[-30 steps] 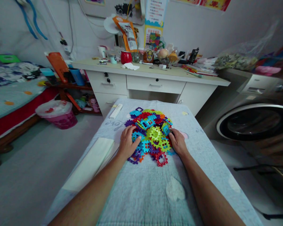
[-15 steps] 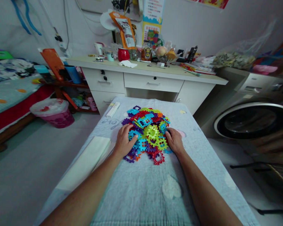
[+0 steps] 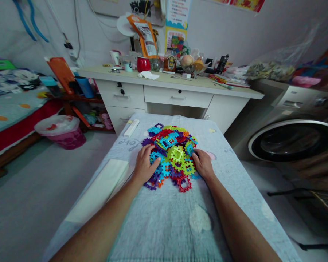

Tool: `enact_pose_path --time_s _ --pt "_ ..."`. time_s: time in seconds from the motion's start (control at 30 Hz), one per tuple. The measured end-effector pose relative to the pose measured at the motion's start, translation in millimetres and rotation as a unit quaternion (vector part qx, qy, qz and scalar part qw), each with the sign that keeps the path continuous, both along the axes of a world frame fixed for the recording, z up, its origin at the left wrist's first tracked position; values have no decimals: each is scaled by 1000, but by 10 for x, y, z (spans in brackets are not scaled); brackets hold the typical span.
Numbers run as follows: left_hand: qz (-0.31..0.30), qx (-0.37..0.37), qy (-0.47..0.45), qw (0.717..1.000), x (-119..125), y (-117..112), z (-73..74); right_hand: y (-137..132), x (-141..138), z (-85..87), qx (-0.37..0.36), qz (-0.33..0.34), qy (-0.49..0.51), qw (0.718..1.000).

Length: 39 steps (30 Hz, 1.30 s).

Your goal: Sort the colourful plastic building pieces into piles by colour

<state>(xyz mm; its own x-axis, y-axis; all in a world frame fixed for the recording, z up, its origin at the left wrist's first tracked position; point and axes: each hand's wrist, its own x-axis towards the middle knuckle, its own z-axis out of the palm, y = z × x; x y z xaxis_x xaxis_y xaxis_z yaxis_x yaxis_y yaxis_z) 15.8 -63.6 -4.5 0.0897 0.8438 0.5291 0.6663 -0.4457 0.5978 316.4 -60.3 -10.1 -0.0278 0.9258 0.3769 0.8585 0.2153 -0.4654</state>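
A heaped pile of plastic interlocking building pieces (image 3: pixel 171 140) in blue, lime, purple, red and orange lies on the cloth-covered table. My left hand (image 3: pixel 145 165) rests against the pile's left side, thumb apart from the fingers, by some blue pieces (image 3: pixel 166 169). On the right side, my right hand (image 3: pixel 203 164) touches the pile's edge with thumb and fingers apart; some fingertips are hidden. Neither hand grips a piece. Between them a lime square piece (image 3: pixel 177 148) sits high on the heap. A red square frame (image 3: pixel 185 190) lies at the near edge.
A folded white cloth or pad (image 3: pixel 101 189) lies along the table's left side. Farther back is a white strip-shaped object (image 3: pixel 131 128). Beyond stands a cluttered desk (image 3: pixel 177 80); a washing machine (image 3: pixel 278 105) is at right, a pink bin (image 3: pixel 68 137) at left.
Both hands stay in place against the pile. The whole view has shifted very slightly; no piece has visibly moved.
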Motion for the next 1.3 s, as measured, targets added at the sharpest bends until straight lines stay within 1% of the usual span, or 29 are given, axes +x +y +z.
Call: enact_pose_path --time_s 0.4,0.73,0.87,1.13,1.3 --pt "-1 -12 -6 1000 19 -23 40 -20 -24 35 4 0 -4 1000" --pt "-2 -11 0 1000 16 -8 30 -15 -52 39 15 35 26 999" --pt "-5 -11 2 1000 11 -7 24 -9 -49 40 19 34 28 999" --pt "-7 -17 -6 1000 21 -23 56 -11 -52 44 11 32 25 999" --pt "-4 -15 -8 1000 22 -16 46 -15 -51 51 6 33 23 999"
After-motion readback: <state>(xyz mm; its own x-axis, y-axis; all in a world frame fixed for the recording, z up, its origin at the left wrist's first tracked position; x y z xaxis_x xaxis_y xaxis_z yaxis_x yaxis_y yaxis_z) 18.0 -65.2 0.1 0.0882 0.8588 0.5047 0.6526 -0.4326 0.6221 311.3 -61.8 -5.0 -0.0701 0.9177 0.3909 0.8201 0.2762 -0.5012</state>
